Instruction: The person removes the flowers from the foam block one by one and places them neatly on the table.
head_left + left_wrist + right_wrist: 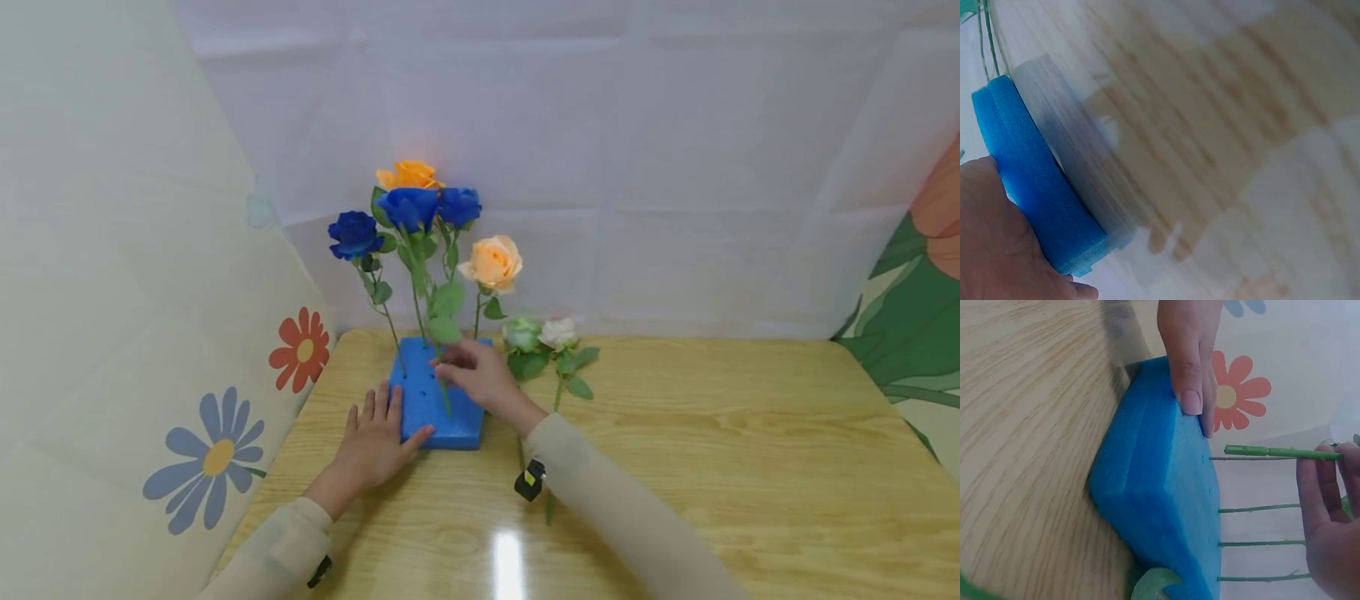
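A blue foam block with small holes in its top lies on the table. My left hand rests against its left side, fingers spread and thumb on the block. My right hand pinches the green stem of a blue rose; in the right wrist view the stem's cut end is apart from the block's top. Standing in the block are a blue rose at left, another blue rose behind, an orange rose and a peach rose.
Right of the block, a pale green rose and a white rose lie on the wooden table, partly behind my right forearm. A pale sheet hangs behind the table, and a flower-printed wall borders its left edge.
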Demonstrator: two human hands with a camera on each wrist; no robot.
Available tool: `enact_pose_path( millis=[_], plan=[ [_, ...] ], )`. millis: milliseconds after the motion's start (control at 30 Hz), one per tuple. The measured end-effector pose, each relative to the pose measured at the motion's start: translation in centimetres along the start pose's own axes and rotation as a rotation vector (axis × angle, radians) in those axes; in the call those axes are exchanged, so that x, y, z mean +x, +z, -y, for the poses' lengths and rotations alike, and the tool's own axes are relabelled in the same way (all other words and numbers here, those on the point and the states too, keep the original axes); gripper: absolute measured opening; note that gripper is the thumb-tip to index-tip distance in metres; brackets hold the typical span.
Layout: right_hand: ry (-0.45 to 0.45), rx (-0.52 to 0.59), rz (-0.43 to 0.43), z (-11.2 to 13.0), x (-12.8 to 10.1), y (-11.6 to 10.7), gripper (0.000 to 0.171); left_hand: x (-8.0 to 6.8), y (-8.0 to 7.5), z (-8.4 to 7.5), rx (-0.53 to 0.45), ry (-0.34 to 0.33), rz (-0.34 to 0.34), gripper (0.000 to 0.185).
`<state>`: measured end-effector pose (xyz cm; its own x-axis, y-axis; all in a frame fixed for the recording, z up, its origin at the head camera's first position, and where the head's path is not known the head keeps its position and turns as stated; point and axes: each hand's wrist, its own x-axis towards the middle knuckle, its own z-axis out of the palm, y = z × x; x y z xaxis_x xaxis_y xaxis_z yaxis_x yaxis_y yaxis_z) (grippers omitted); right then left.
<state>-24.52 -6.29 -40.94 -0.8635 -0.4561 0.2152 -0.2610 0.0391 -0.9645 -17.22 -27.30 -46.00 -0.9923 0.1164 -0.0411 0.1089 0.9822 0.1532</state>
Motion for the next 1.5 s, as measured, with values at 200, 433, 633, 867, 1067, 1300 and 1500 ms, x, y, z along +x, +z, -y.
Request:
enact_pose_path(
  millis=[200,433,633,867,1067,1300,1500],
  plan=[
    [0.006,-0.012,0.037,-0.4,-1.3,-1.0,0.030,0.0,-0.1,0.0,0.001,-0.003,-0.006,0.102],
    [0.028,-0.011,0.053,-0.6,-3.0,-1.9,0.040,0.0,0.0,0.2,-0.003,-0.004,-0.011,0.102],
    [0.021,0.006,0.067,-0.8,-4.4,-2.7,0.042,0.2,0.4,0.5,-0.018,-0.010,-0.005,0.103],
    [0.050,0.060,0.056,-0.8,-5.9,-3.8,0.043,0.2,0.3,0.4,-0.039,-0.013,0.018,0.106],
    [0.029,0.045,0.035,-0.6,-7.0,-5.0,0.041,0.1,0.0,0.3,-0.032,-0.014,0.024,0.106],
    [0.018,0.104,-0.006,-0.9,-8.1,-6.9,0.033,0.3,0.3,0.4,-0.036,-0.009,0.015,0.106],
    [0.042,0.112,-0.056,-1.3,-9.1,-8.6,0.043,0.4,0.5,0.5,-0.040,-0.009,0.019,0.108]
  ],
)
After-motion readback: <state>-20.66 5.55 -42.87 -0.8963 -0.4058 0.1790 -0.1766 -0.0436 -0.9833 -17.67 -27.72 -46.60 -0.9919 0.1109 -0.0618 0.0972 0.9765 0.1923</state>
